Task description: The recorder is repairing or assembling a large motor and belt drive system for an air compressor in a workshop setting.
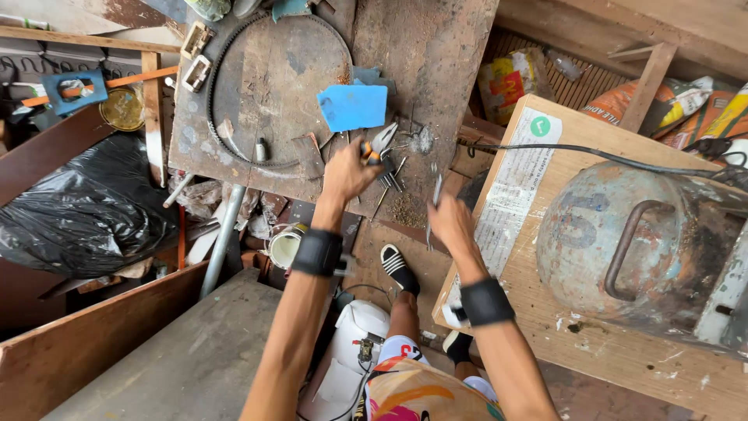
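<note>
We are gripping orange-handled pliers (379,145) in our left hand (348,173), jaws pointing away over the workbench (436,54); our right hand (449,222) is pinching a thin metal rod (434,204), upright, just right of the pliers

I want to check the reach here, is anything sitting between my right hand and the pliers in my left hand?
Nothing visible does. The left hand holds the orange-handled pliers over the workbench; the right hand, gripping a thin metal rod, is close beside them across an open gap.
</note>
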